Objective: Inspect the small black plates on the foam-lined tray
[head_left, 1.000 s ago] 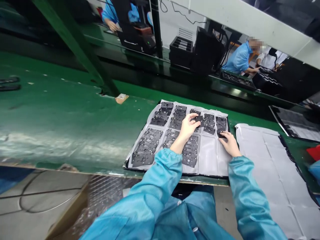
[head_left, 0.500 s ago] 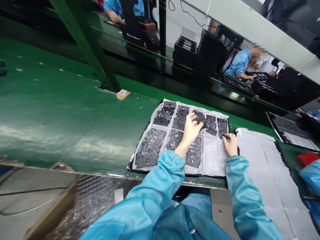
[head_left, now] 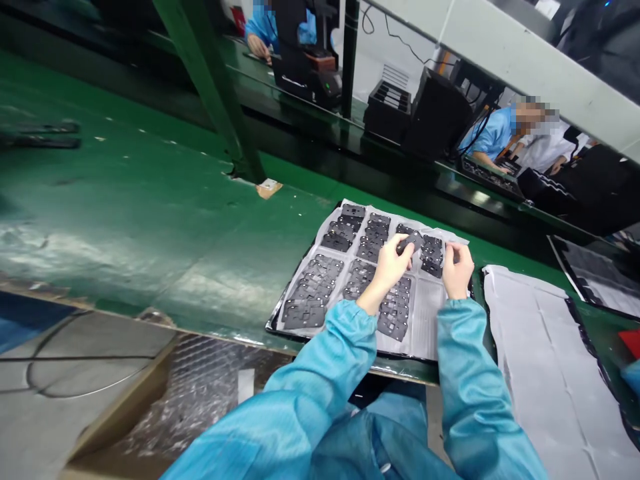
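Note:
My left hand (head_left: 391,269) is closed on a small stack of thin black plates (head_left: 411,241), held tilted above the upper part of a white compartmented tray (head_left: 425,313). The plates have small holes and cut-outs. At the tray's upper right compartment is my right hand (head_left: 458,272), its thumb and fingers pinched together. Whatever lies between those fingertips is hidden. Overlapping rows of similar black plates (head_left: 313,287) fill several tray compartments. Between my hands, another row of black plates (head_left: 432,255) lies in its compartment.
Right of the tray lies a second white sheet-like tray (head_left: 535,333). A green post (head_left: 215,93) rises from the green bench (head_left: 150,220). Across the bench are black bins (head_left: 387,110) and people in blue. An open carton (head_left: 145,400) with clear plastic stands below the edge.
My right hand has moved up along the right-hand column, over the upper compartment. My left hand keeps its plates, now tilted differently. The whole view has shifted slightly.

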A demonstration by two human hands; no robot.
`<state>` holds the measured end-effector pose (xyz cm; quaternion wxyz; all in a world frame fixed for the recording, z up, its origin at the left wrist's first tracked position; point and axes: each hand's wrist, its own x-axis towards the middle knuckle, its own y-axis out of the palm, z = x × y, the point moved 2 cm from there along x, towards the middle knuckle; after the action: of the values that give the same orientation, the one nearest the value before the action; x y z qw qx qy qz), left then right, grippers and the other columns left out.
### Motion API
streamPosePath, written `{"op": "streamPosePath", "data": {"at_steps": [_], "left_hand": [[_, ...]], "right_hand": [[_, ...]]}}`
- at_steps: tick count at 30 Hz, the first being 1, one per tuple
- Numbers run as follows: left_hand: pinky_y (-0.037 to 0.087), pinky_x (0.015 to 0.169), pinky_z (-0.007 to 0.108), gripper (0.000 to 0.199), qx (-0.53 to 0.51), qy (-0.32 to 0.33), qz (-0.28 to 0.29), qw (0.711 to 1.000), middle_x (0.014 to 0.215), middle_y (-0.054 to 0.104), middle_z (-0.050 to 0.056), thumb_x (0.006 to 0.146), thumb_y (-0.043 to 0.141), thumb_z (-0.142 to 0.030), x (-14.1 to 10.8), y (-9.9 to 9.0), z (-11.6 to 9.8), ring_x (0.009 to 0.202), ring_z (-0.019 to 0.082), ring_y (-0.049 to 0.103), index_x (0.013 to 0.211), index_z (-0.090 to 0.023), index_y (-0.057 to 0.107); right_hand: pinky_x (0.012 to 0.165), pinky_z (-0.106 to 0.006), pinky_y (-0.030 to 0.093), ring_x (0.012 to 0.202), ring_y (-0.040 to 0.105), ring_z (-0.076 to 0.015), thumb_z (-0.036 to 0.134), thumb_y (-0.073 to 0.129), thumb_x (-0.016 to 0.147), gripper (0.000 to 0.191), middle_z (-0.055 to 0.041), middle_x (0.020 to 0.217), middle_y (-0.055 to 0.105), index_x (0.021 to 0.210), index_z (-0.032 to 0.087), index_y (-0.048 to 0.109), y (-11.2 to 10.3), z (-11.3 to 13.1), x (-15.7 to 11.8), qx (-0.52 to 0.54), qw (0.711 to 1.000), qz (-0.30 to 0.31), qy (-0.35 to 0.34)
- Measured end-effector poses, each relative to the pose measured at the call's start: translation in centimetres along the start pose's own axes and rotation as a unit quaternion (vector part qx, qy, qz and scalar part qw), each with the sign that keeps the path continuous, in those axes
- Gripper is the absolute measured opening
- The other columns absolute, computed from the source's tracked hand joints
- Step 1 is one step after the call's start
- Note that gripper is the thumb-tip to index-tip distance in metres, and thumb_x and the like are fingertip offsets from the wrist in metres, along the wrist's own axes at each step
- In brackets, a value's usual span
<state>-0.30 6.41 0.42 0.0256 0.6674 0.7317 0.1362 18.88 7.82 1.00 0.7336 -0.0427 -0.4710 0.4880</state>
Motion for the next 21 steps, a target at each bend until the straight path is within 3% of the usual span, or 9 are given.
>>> {"op": "streamPosePath", "data": {"at_steps": [4, 7, 15, 21], "left_hand": [[0.039, 0.042, 0.020, 0.016, -0.015, -0.035, -0.068, 0.997, 0.049, 0.054, -0.005, 0.084, 0.059, -0.033, 0.7, -1.4, 0.2, 0.040, 0.011, 0.050, 0.089, -0.018, 0.055], [0.039, 0.042, 0.020, 0.014, -0.011, -0.032, -0.062, 0.998, 0.049, 0.054, -0.005, 0.082, 0.060, -0.031, 0.9, -1.5, 0.4, 0.041, 0.010, 0.050, 0.088, -0.018, 0.055], [0.043, 0.054, 0.023, 0.012, 0.088, -0.015, -0.002, 0.996, 0.055, 0.055, -0.004, 0.083, 0.059, -0.028, -0.2, -0.1, 0.3, 0.048, 0.012, 0.054, 0.090, -0.018, 0.058], [0.044, 0.061, 0.024, 0.013, 0.139, 0.033, 0.015, 0.990, 0.072, 0.062, 0.000, 0.083, 0.059, -0.029, -0.6, 0.4, 0.4, 0.062, 0.014, 0.058, 0.090, -0.018, 0.061]], "right_hand": [[0.096, -0.046, 0.043, 0.105, 0.056, -0.0265, 0.038, 0.058, 0.084, 0.025, -0.0120, 0.105, 0.063, 0.096, 0.017, 0.065, 2.3, -4.6, -1.2, -0.067, 0.990, 0.124, 0.001], [0.103, -0.051, 0.037, 0.115, 0.052, -0.0290, 0.042, 0.065, 0.079, 0.035, -0.0147, 0.116, 0.060, 0.103, 0.017, 0.065, 2.5, -6.9, -2.7, -0.088, 0.978, 0.190, -0.009], [0.109, -0.048, 0.037, 0.123, 0.049, -0.0261, 0.033, 0.056, 0.086, 0.031, -0.0114, 0.128, 0.059, 0.111, 0.017, 0.065, 2.1, -6.9, -3.1, -0.066, 0.973, 0.222, 0.002], [0.113, -0.051, 0.034, 0.132, 0.045, -0.0259, 0.028, 0.046, 0.091, 0.033, -0.0094, 0.135, 0.057, 0.119, 0.018, 0.062, 2.8, -7.1, -3.5, -0.064, 0.973, 0.221, -0.007]]}}
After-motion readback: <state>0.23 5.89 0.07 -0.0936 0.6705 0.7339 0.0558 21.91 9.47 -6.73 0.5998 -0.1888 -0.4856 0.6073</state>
